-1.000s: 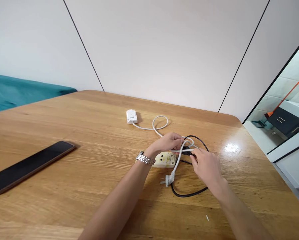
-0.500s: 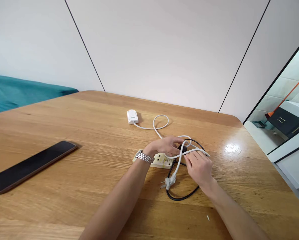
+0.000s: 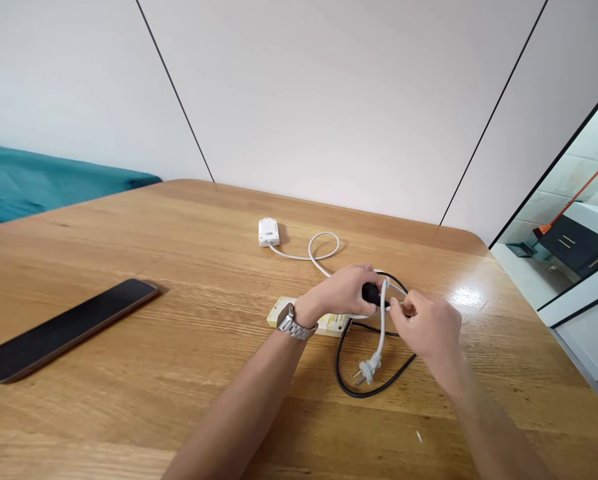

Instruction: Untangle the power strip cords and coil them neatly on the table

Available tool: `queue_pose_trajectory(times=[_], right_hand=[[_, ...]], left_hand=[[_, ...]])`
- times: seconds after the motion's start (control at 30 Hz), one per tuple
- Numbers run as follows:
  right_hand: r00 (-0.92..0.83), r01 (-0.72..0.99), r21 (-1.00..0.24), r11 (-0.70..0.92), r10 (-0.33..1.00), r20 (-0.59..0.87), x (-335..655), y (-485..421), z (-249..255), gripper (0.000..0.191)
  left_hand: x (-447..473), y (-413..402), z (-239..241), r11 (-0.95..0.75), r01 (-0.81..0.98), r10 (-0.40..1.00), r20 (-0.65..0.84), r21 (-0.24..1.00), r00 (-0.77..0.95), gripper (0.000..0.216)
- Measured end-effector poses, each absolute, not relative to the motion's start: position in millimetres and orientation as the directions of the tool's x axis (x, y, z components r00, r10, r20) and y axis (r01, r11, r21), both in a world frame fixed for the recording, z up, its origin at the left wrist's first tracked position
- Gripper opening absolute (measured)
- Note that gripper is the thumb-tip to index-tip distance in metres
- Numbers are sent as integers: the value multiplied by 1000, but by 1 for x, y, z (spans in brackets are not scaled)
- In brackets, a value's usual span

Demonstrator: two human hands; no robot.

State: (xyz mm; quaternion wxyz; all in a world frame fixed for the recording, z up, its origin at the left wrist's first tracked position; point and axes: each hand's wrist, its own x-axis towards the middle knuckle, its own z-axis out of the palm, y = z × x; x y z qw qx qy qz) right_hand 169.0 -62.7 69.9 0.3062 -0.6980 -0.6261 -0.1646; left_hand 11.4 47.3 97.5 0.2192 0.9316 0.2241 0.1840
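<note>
My left hand (image 3: 346, 290), with a metal watch (image 3: 295, 325) at the wrist, is closed on a black plug (image 3: 371, 293). My right hand (image 3: 426, 323) pinches the white cord just to the right of that plug; the exact grip is partly hidden by its fingers. From the tangle between both hands the white cord (image 3: 383, 323) drops to a white plug (image 3: 369, 370), its prongs pointing left. A black cord (image 3: 359, 395) curves in a loop below. Partly under my left wrist lies a cream power strip (image 3: 336, 325).
Farther back, a white power strip (image 3: 269, 232) lies at the end of the looped white cord. A long dark flat device (image 3: 69, 330) rests on the wooden table (image 3: 203, 267) at left. A white wall (image 3: 319, 100) rises behind the table.
Both hands have shifted right, the right one more. The black plug is now more exposed in my left hand. The white plug has swung right with its cord.
</note>
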Motion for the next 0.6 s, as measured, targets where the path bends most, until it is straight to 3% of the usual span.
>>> queue_pose_trajectory(times=[0.07, 0.17, 0.23, 0.43, 0.53, 0.6], right_hand=[[133, 960, -276, 53, 778, 614, 174, -61, 73, 18], [-69, 867, -365, 338, 808, 585, 183, -51, 68, 43], [-166, 787, -449, 422, 847, 505, 189, -45, 63, 49], [-46, 768, -567, 298, 908, 416, 200, -38, 62, 37], [32, 771, -603, 203, 934, 355, 207, -39, 65, 39], [58, 763, -628, 154, 951, 304, 211, -39, 66, 38]], left_hand=[[12, 45, 98, -800, 315, 499, 275, 510, 822, 21], [10, 48, 99, -800, 209, 469, 369, 562, 802, 22], [6, 53, 100, -783, 154, 488, 442, 602, 753, 21], [-18, 64, 113, -672, 126, 676, 534, 730, 508, 24], [-35, 62, 124, -654, 132, 750, 618, 744, 234, 26], [-42, 57, 132, -689, 124, 722, 691, 714, 32, 25]])
